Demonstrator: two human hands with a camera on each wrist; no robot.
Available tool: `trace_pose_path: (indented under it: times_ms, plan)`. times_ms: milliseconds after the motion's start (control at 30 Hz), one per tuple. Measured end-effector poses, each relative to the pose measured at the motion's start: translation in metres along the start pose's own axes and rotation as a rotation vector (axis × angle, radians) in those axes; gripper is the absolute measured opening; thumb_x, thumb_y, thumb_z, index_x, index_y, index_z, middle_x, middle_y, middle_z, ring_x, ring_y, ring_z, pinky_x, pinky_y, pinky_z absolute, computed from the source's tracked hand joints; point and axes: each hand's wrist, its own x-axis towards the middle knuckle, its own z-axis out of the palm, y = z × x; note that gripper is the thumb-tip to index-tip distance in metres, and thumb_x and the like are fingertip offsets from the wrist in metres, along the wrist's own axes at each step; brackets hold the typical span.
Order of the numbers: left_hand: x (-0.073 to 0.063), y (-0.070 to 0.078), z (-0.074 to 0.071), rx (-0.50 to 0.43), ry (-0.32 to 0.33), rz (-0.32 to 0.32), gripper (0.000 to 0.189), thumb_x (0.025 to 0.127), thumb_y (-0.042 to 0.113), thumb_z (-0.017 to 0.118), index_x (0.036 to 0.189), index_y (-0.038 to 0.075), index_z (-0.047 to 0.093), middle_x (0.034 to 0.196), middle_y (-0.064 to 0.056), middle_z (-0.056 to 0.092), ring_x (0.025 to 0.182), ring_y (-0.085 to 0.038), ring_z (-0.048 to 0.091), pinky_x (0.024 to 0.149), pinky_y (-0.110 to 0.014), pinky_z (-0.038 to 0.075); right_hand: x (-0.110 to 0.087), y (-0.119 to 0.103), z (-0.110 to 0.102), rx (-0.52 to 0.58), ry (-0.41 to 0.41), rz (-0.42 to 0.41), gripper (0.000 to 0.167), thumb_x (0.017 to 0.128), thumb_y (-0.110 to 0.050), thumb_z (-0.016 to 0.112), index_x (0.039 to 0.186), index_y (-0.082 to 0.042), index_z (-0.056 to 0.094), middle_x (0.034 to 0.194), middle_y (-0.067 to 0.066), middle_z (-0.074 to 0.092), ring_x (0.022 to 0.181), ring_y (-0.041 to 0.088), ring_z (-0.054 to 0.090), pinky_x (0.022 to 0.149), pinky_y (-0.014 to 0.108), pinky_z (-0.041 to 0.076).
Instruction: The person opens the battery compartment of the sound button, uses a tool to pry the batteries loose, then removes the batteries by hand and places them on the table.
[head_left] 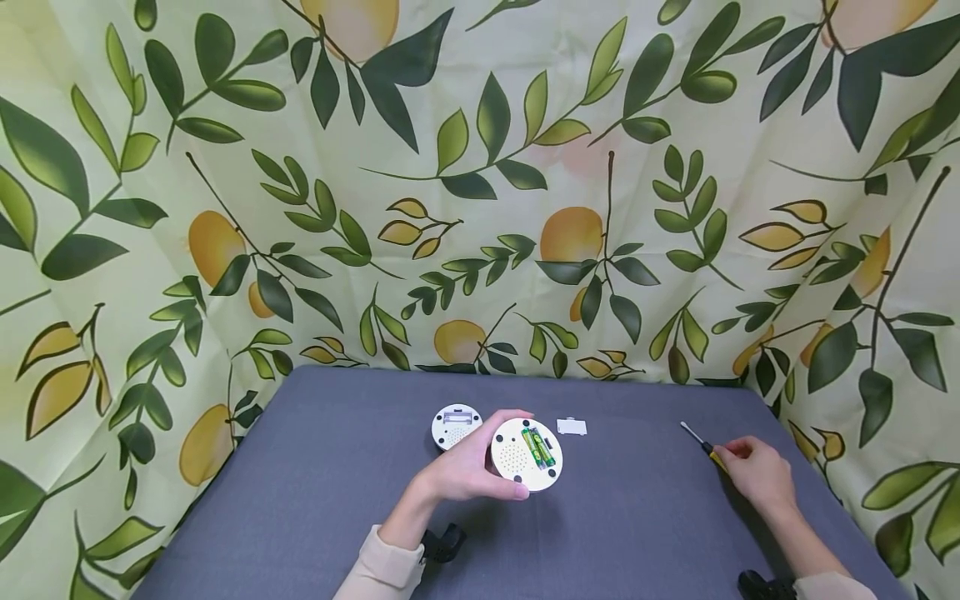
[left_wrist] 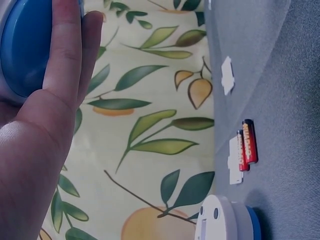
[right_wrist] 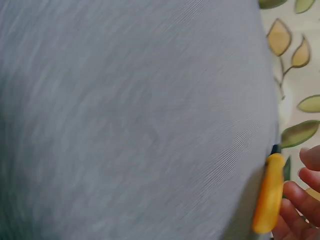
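My left hand point(head_left: 472, 462) holds up a round white device point(head_left: 510, 460) by its edge, thumb below and fingers above. Its back faces me, showing speaker holes and two green batteries point(head_left: 538, 447) in an uncovered compartment. In the left wrist view the device's other side is a blue dome point(left_wrist: 27, 47), with fingers laid along it. Over at the right, my right hand point(head_left: 759, 475) pinches a screwdriver point(head_left: 708, 451) by its yellow handle point(right_wrist: 270, 195), close over the table. Its metal shaft points away to the left.
A second round device point(head_left: 457, 427) rests behind my left hand, its battery bay bare. A small white cover point(head_left: 572, 427) lies to the right of the held device. In the left wrist view, two red batteries point(left_wrist: 250, 141) lie by another white cover point(left_wrist: 234, 170). Patterned cloth point(head_left: 480, 250) borders the grey table point(head_left: 637, 517).
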Motion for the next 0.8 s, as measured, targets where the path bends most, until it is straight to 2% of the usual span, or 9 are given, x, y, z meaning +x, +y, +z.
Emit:
trace_pose_path:
  times_ms: [233, 400, 467, 667, 800]
  plan:
    - [0.0, 0.0, 0.001, -0.02, 0.005, -0.004, 0.087, 0.076, 0.008, 0.084, 0.15, 0.011, 0.037, 0.126, -0.007, 0.056, 0.1, -0.016, 0.066, 0.086, -0.032, 0.056, -0.007, -0.02, -0.002, 0.059, 0.055, -0.079, 0.038, 0.101, -0.031, 0.061, 0.107, 0.006, 0.067, 0.09, 0.015, 0.068, 0.078, 0.027, 0.06, 0.064, 0.035, 0.042]
    - [0.0, -0.001, 0.0, -0.023, 0.001, 0.002, 0.087, 0.077, 0.007, 0.083, 0.15, 0.008, 0.036, 0.126, -0.007, 0.056, 0.101, -0.016, 0.066, 0.087, -0.032, 0.056, -0.015, -0.037, 0.0, 0.098, 0.023, -0.145, 0.04, 0.103, -0.035, 0.059, 0.112, 0.004, 0.067, 0.097, 0.016, 0.068, 0.085, 0.026, 0.06, 0.067, 0.035, 0.043]
    - [0.001, -0.001, 0.0, -0.024, -0.002, 0.0, 0.087, 0.077, 0.007, 0.083, 0.15, 0.008, 0.037, 0.126, -0.007, 0.056, 0.101, -0.016, 0.066, 0.087, -0.032, 0.056, -0.019, -0.043, 0.001, 0.114, 0.008, -0.168, 0.041, 0.103, -0.036, 0.06, 0.115, 0.002, 0.066, 0.101, 0.015, 0.068, 0.087, 0.02, 0.059, 0.067, 0.031, 0.044]
    - [0.0, 0.0, 0.0, -0.038, 0.001, -0.01, 0.087, 0.077, 0.007, 0.083, 0.15, 0.01, 0.037, 0.126, -0.007, 0.056, 0.1, -0.016, 0.066, 0.086, -0.032, 0.056, -0.028, -0.065, 0.003, 0.218, -0.025, -0.276, 0.038, 0.101, -0.034, 0.064, 0.12, -0.001, 0.066, 0.11, 0.015, 0.069, 0.09, -0.01, 0.05, 0.074, 0.013, 0.043]
    - [0.0, 0.0, 0.0, -0.044, 0.0, -0.009, 0.088, 0.077, 0.007, 0.083, 0.15, 0.007, 0.035, 0.126, -0.008, 0.055, 0.1, -0.016, 0.066, 0.085, -0.031, 0.056, -0.033, -0.08, 0.005, 0.294, -0.064, -0.323, 0.036, 0.1, -0.031, 0.067, 0.121, -0.002, 0.066, 0.112, 0.014, 0.068, 0.093, -0.012, 0.052, 0.078, 0.009, 0.043]
